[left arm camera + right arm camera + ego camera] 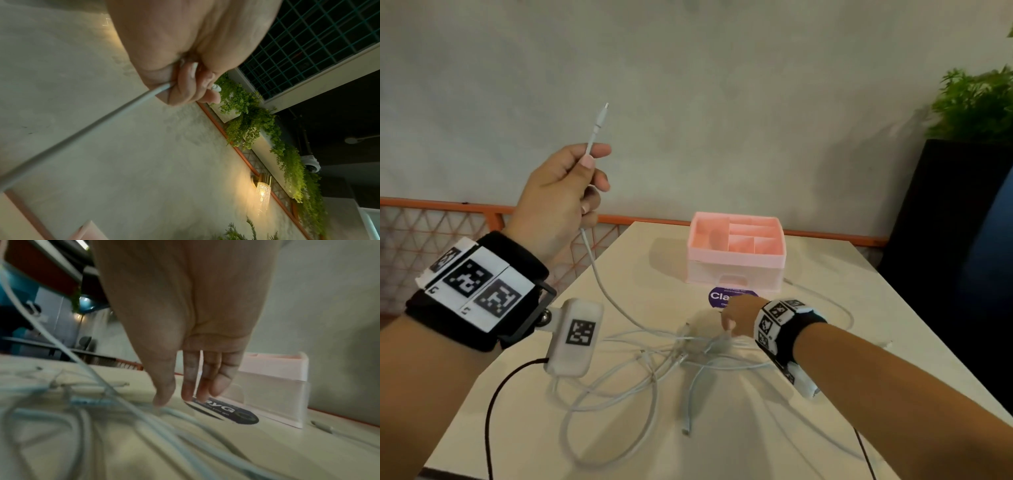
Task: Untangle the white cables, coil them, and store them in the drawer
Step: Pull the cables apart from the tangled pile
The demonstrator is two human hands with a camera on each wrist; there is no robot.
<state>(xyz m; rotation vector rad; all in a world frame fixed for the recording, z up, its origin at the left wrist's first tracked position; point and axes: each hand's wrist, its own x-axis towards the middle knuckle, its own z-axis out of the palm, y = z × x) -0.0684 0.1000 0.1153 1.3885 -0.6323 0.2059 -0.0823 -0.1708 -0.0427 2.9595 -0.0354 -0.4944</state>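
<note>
My left hand [571, 185] is raised above the table's left edge and grips one white cable [599, 274] near its plug [601, 118], which points up. In the left wrist view my curled fingers [189, 87] hold that cable [86, 134]. The cable runs down into a tangle of white cables [671, 353] on the table. My right hand [736, 315] is low over the tangle, its fingers [189, 386] straight and pointing down, thumb touching a cable [176, 412]. A pink drawer box [736, 253] stands behind, its drawer closed.
The white table [825, 394] carries a round purple sticker [722, 296] in front of the box. More white cable [835, 308] loops to the right of the box. An orange mesh rail [448, 219] runs behind; a plant [976, 106] stands at the right.
</note>
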